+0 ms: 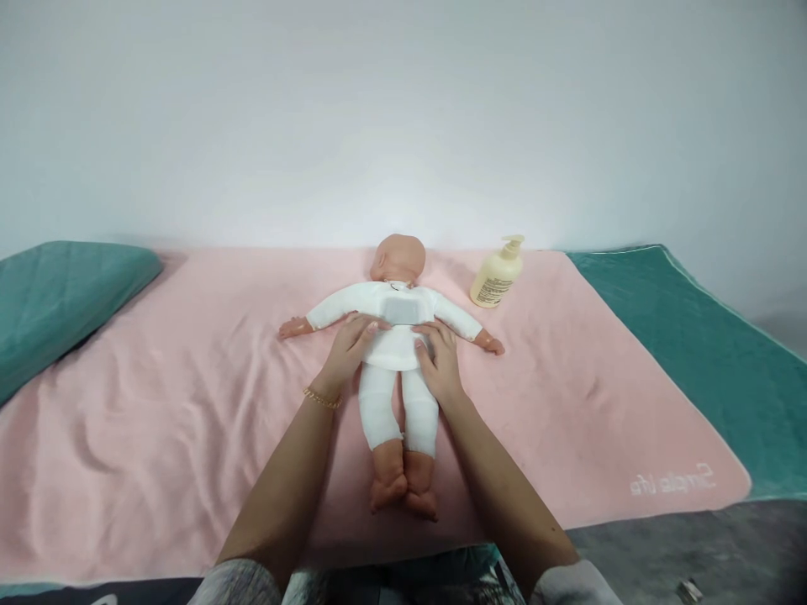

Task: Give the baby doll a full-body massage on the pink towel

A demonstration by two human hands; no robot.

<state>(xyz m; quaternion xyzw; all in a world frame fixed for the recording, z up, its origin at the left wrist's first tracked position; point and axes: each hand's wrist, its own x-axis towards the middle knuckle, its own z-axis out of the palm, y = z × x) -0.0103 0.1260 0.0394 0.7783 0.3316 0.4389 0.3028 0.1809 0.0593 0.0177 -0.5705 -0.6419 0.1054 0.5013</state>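
A baby doll (399, 349) in white cloth lies face down on a pink blanket, its arms spread and its bare feet toward me. A grey rectangular panel (403, 310) shows on its upper back. My left hand (355, 344) rests on the left side of the doll's lower back, fingers stretched out and pointing inward. On the right side, my right hand (440, 353) lies the same way, its fingers flat on the cloth. Neither hand grasps anything. A gold chain bracelet (322, 397) circles my left wrist.
A pale yellow pump bottle (497, 277) stands tilted in view, right of the doll's head. The pink blanket (567, 403) covers a green quilted sheet (681, 302). At the far left is a green pillow (69, 290). A white wall (403, 118) rises behind.
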